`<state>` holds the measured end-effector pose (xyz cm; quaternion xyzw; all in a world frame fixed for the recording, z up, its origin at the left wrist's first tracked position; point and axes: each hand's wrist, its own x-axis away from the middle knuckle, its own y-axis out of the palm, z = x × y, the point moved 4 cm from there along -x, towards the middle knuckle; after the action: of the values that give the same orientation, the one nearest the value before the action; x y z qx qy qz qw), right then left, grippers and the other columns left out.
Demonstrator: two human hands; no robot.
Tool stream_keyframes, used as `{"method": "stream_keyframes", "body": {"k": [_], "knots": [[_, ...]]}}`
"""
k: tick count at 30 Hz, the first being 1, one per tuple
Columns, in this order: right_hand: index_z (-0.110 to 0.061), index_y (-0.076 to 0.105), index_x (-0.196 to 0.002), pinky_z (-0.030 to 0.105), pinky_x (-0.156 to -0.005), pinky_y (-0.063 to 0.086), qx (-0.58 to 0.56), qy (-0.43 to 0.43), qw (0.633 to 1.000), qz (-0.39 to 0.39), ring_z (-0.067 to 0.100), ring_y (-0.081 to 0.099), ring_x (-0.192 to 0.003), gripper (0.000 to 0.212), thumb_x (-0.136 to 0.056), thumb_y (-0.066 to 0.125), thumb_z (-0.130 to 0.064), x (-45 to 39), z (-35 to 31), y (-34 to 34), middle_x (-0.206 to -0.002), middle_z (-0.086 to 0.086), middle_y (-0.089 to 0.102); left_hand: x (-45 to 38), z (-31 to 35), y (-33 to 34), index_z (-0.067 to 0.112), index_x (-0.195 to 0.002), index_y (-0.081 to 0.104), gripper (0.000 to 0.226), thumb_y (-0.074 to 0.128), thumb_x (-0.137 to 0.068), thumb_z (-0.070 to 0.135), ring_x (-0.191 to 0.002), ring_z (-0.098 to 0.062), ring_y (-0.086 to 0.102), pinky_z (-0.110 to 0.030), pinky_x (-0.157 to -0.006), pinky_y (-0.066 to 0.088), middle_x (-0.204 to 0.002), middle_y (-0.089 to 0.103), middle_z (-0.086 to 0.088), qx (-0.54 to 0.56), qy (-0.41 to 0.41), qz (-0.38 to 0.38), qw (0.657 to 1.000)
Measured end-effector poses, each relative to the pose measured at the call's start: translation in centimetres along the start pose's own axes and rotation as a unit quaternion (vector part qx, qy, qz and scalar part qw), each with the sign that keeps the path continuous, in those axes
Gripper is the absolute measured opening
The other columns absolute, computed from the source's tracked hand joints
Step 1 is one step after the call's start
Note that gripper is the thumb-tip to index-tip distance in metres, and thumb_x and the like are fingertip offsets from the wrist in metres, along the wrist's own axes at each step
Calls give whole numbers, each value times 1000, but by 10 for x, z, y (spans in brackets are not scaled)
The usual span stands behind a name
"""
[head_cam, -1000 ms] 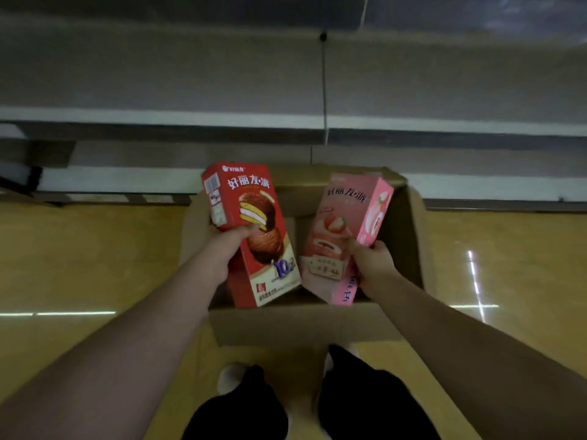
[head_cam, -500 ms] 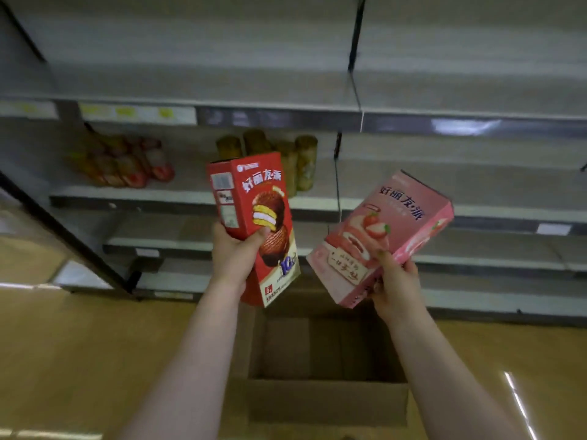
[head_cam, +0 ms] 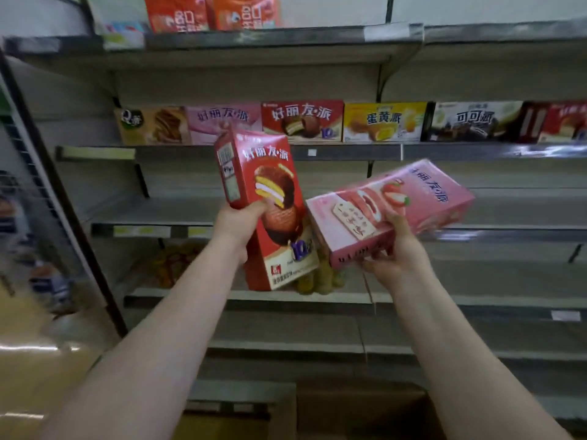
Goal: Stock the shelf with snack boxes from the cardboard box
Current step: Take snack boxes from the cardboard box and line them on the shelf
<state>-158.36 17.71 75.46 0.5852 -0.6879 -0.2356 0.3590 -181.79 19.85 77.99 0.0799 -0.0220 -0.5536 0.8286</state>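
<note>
My left hand [head_cam: 236, 225] grips a red snack box [head_cam: 270, 185] with a chocolate pie picture, held nearly upright in front of the shelving. My right hand [head_cam: 395, 252] holds a pink snack box [head_cam: 422, 198] by its lower end, tilted up to the right. Both boxes hang just below the shelf [head_cam: 349, 151] that carries a row of several snack boxes [head_cam: 301, 122]. The open cardboard box [head_cam: 349, 408] sits on the floor between my forearms, its inside mostly hidden.
The grey shelves [head_cam: 476, 230] below the stocked row are mostly bare; small packets [head_cam: 178, 262] lie on a lower left one. Orange boxes [head_cam: 212, 11] stand on the top shelf. A wire rack [head_cam: 28, 185] is at the left, wooden floor beneath.
Both hands have lifted the red and pink boxes from the cardboard box up to shelf height. My view has tilted upward, bringing the stocked shelf into sight.
</note>
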Motion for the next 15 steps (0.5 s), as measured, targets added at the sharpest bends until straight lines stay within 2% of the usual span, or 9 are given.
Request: {"method": "stream_keyframes", "body": {"k": [2, 5, 10, 13, 15], "knots": [[-10, 54, -107, 59, -85, 51, -7, 10, 1000, -14, 30, 67, -88, 41, -79, 75, -32, 0, 7, 21, -92, 14, 70, -11, 16, -11, 14, -109, 66, 32, 77, -78, 17, -93, -30, 69, -42, -82, 56, -104, 71, -12, 13, -13, 6, 1000], [-12, 54, -117, 62, -77, 52, -26, 8, 999, -18, 34, 67, -95, 53, -76, 77, -35, -10, 5, 37, -103, 15, 71, -30, 38, -14, 18, -96, 63, 18, 74, -82, 21, -91, -28, 68, -37, -77, 55, -103, 70, -11, 36, -41, -30, 998], [-12, 53, -123, 59, -74, 53, -55, -29, 998, 6, 33, 66, -95, 50, -82, 72, -33, -44, -25, 50, -106, 15, 69, -72, 67, 20, 16, -98, 59, 22, 72, -83, 27, -86, -27, 68, -34, -66, 51, -100, 71, -12, -10, -84, -112, 990], [-11, 55, -121, 59, -82, 51, -78, -47, 996, -9, 33, 64, -99, 46, -84, 70, -34, -69, -49, 63, -109, 15, 68, -98, 80, 49, 13, -90, 61, 15, 65, -87, 27, -66, -22, 68, -32, -63, 54, -74, 72, -8, -22, -100, -142, 985], [-11, 56, -121, 58, -87, 49, -86, -47, 994, -38, 33, 63, -102, 45, -85, 68, -35, -85, -66, 80, -112, 15, 68, -114, 89, 69, 10, -90, 60, 17, 62, -88, 27, -68, -23, 65, -33, -67, 52, -74, 69, -8, -17, -113, -158, 981]]}}
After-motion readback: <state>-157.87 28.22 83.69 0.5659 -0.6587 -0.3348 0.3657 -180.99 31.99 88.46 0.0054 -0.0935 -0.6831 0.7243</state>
